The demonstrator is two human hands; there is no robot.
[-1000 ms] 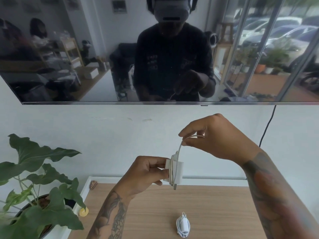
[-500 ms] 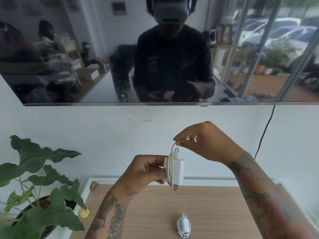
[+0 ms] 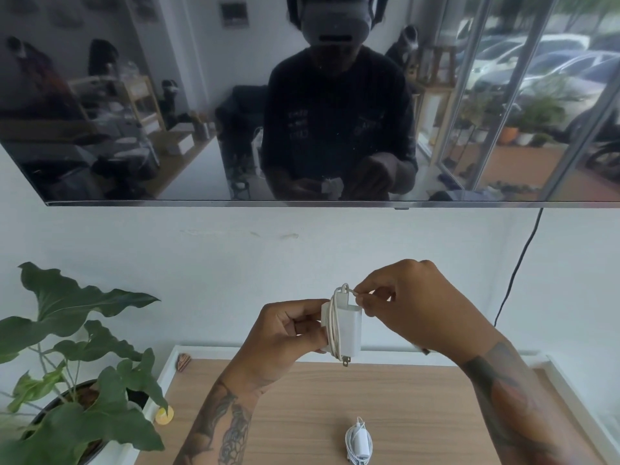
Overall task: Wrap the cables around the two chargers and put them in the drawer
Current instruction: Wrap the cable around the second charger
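Hanging on the wall: a dark screen [image 3: 201, 95] mirrored the room, its black cord [image 3: 516, 273] running down at the right.
Tabletop: wood-topped, white-edged surface [image 3: 419, 414] below both hands.
Plant: a leafy potted plant [image 3: 77, 364] stood at the left.
Right hand: the right hand [image 3: 412, 307] had its grip pinched on the cable end [image 3: 350, 290] just above the charger.
Left hand: the left hand [image 3: 285, 333] had its grip curled round the white charger [image 3: 349, 327], held upright above the tabletop, prongs down.
Cable: loops wound round that charger's body.
Second charger: second charger [image 3: 359, 439], already wrapped, lay on the tabletop near its front edge.
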